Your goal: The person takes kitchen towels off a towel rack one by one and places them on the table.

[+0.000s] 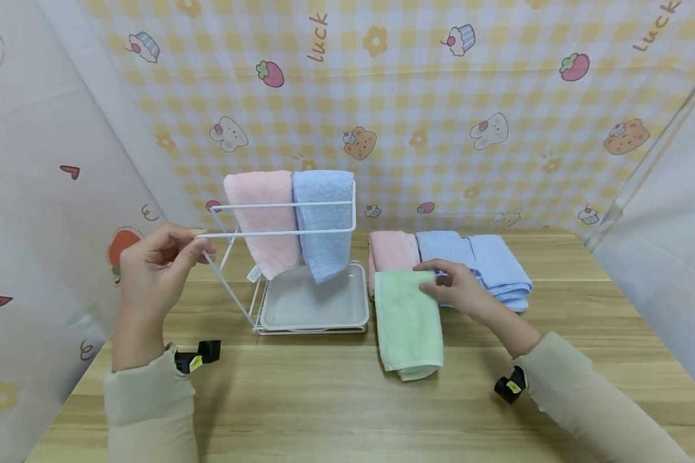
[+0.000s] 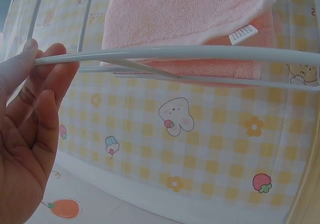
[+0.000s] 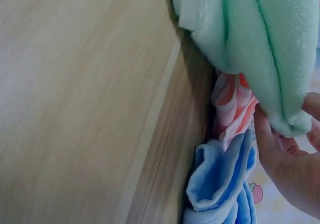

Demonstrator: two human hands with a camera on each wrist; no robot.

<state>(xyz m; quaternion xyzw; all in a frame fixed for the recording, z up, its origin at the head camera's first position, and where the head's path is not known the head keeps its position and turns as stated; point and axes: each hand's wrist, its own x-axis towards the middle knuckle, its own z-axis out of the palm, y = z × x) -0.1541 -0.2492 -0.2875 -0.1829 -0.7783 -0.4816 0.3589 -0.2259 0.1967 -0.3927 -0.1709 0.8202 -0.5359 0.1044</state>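
Note:
My left hand (image 1: 162, 270) pinches the front left corner of a white wire rack (image 1: 278, 233), thumb and fingers around the bar. Over the rack's upper bars hang a folded pink towel (image 1: 263, 218) and, right beside it, a folded blue towel (image 1: 325, 218). To the right of the rack, my right hand (image 1: 460, 289) pinches the upper right corner of a folded green towel (image 1: 408, 321), which hangs down toward me. In the right wrist view the green towel (image 3: 265, 49) droops in soft folds from between thumb and fingers.
Behind the green towel lie a folded pink towel (image 1: 392, 249) and folded blue towels (image 1: 498, 263) on the wooden table (image 1: 301, 399). A pale tray (image 1: 315, 302) sits in the rack's base. A patterned cloth (image 1: 417, 96) hangs at the back.

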